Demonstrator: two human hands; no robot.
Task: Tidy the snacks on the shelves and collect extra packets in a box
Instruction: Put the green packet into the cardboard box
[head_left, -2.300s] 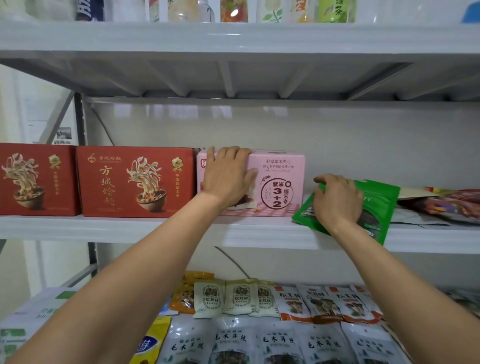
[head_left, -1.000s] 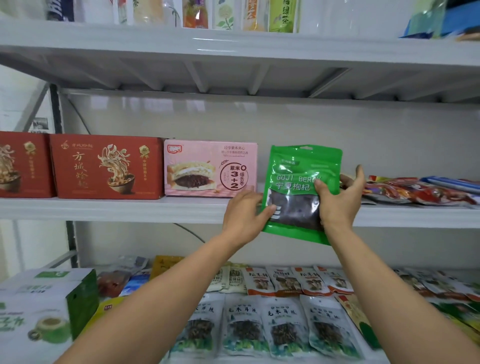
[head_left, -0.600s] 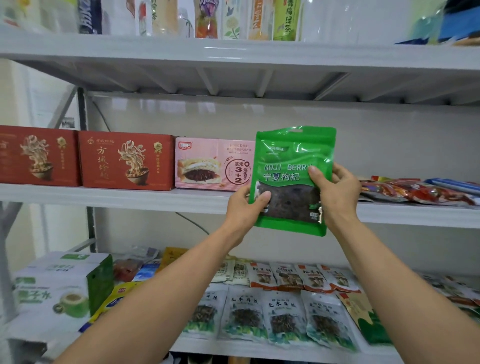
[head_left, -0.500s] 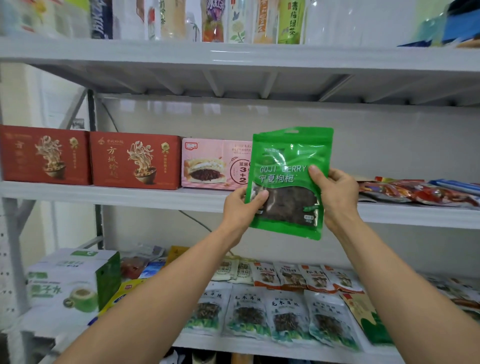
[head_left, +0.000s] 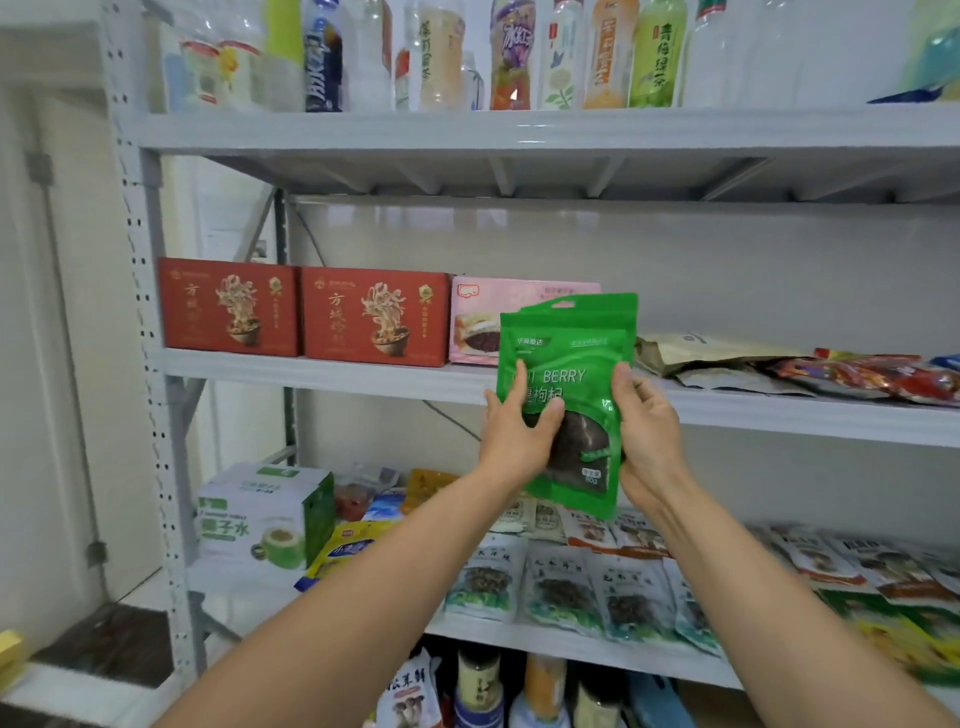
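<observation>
I'm holding the glossy green plastic goji berry pouch (head_left: 571, 343) upright in the air in front of the grey metal middle shelf (head_left: 322, 371), and it rests on nothing. My left grip (head_left: 517, 441) is clenched round the pouch's lower left side, thumb laid across the front by the dark window and fingers behind. My right grip (head_left: 649, 441) pinches the right edge, thumb on the front. Behind the pouch, partly hidden by it, a pink cardboard cake box (head_left: 475, 322) stands on that shelf. To its left are two red cardboard noodle boxes (head_left: 375, 317), side by side. To the right on the same shelf lies a loose heap of flat packets (head_left: 857, 371) — tan, silvery and red. The lower shelf (head_left: 571, 647) carries rows of flat white-and-green packets with dark contents (head_left: 561, 587) and, at its left end, a white-and-green cardboard carton (head_left: 260, 519). Plastic drink bottles (head_left: 519, 52) line the top shelf.
</observation>
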